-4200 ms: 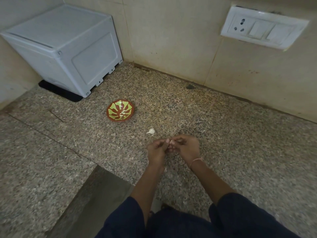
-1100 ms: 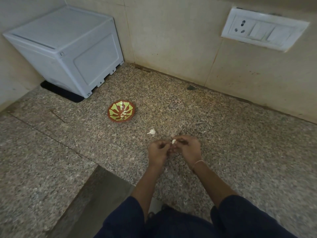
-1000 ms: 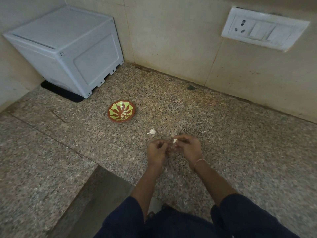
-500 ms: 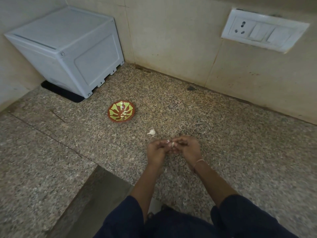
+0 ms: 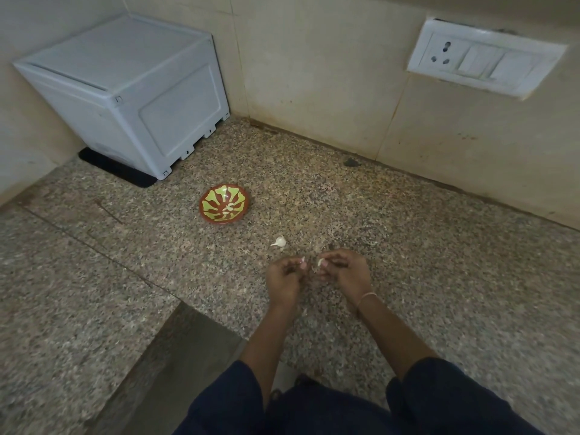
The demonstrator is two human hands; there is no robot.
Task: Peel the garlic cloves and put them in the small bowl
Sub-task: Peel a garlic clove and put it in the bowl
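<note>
R fingers [image 5: 333,262] are curled in, tips pinching a garlic clove [image 5: 320,262]. It shows as a pale nub poking out toward 10 o'clock, long axis approx. 10–4, though it's too small for us to be sure. L fingers [image 5: 292,265] are curled too, thumb and forefinger nipping a white sliver [image 5: 303,259], prob. skin, which sticks up toward 1 o'clock. A narrow gap sits btwn sliver and clove; they don't touch.

We see the L hand [image 5: 284,279] and R hand [image 5: 348,274] side by side, knuckles up, over the granite counter [image 5: 439,277]; whether they rest on it we can't tell. A thin bangle [image 5: 367,296] rings the R wrist, and dark blue sleeves [image 5: 439,397] cover the upper arms.

Just past the L hand, at its 12 o'clock, a loose clove [image 5: 279,241] lies flat on the stone, unpeeled. Its thin tail points to 8 o'clock and its fat end to 2, so long axis 8–2.

Farther out, at 10 o'clock from the hands, stands the small bowl [image 5: 224,221], red-brown w/ yellow-green petals, upright, well apart from the loose clove. Inside, right of centre, we make out a few peeled cloves [image 5: 227,208]; which way they point we can't tell.

Far off at 10 o'clock a white plastic box [image 5: 125,89] sits in the corner on a black mat [image 5: 119,171]. At 2 o'clock a switch plate [image 5: 486,58] is fixed to the wall.
</note>
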